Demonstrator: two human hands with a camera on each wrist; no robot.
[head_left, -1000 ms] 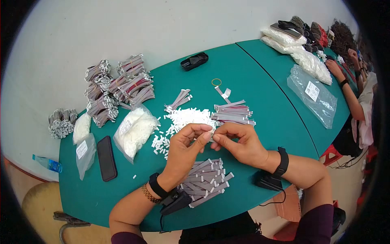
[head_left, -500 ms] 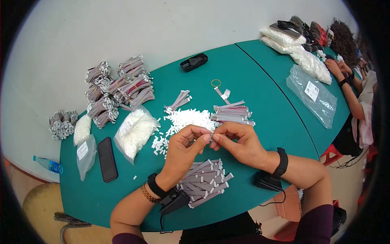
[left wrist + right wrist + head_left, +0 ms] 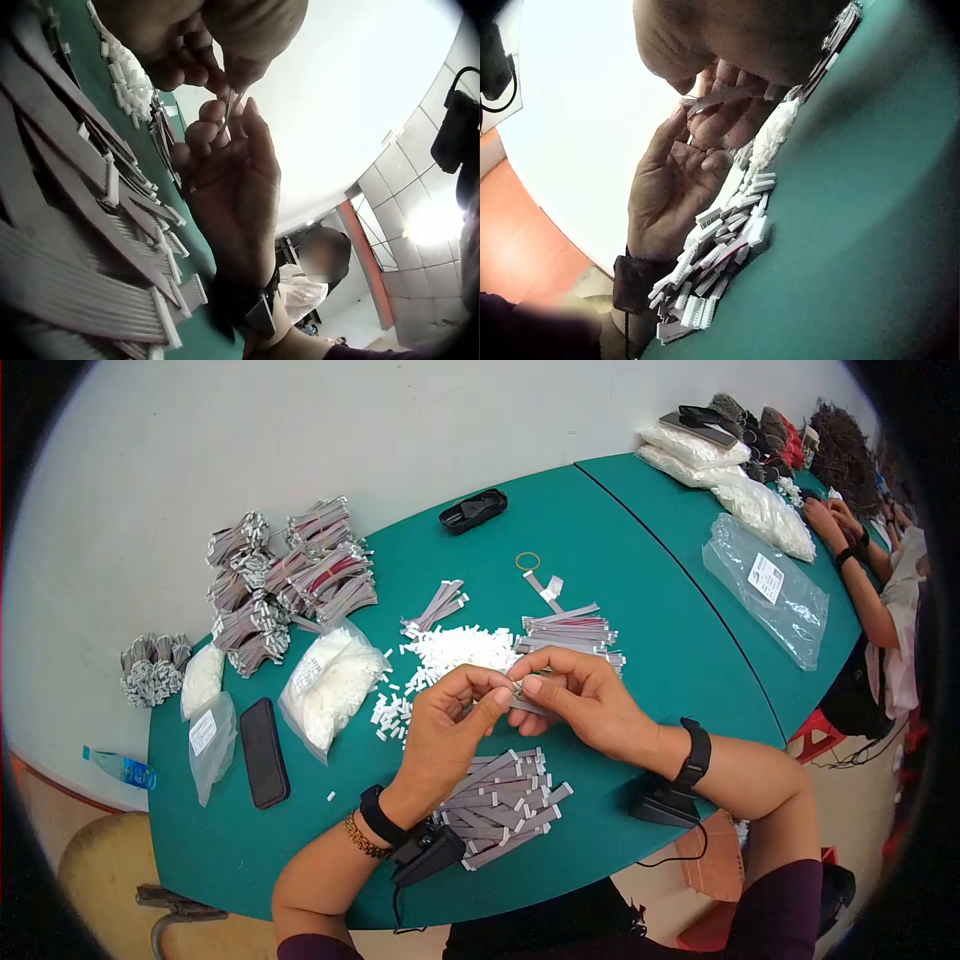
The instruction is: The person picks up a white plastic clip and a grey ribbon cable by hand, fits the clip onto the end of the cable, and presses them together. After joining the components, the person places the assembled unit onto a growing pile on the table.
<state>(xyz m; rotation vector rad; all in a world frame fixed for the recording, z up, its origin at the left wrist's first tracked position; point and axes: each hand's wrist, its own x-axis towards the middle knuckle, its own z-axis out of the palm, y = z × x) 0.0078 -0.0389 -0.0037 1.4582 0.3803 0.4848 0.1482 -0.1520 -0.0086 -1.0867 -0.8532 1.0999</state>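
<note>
Both hands meet in front of the white connector pile (image 3: 465,647). A short grey ribbon cable (image 3: 727,96) is pinched between the right thumb and fingers (image 3: 585,705), its far end within the fingers. The left hand (image 3: 450,725) pinches at the cable's end with thumb and index finger; whether a small white piece is there too is hard to tell. Below the hands lies a loose heap of grey ribbon cables with white ends (image 3: 505,805). Behind the right hand is a stack of similar cables (image 3: 570,632).
Bundled cables (image 3: 330,575) stand at the back left, beside a bag of white pieces (image 3: 330,685) and a phone (image 3: 264,752). A black case (image 3: 473,511), a rubber band (image 3: 528,561) and a clear bag (image 3: 768,585) lie farther back. Another person's arms (image 3: 865,600) are at far right.
The right hand has turned slightly and moved a little up and left, and more of the grey cable shows beneath its fingers. The left hand stays nearly in place. The other person's hands moved closer together.
</note>
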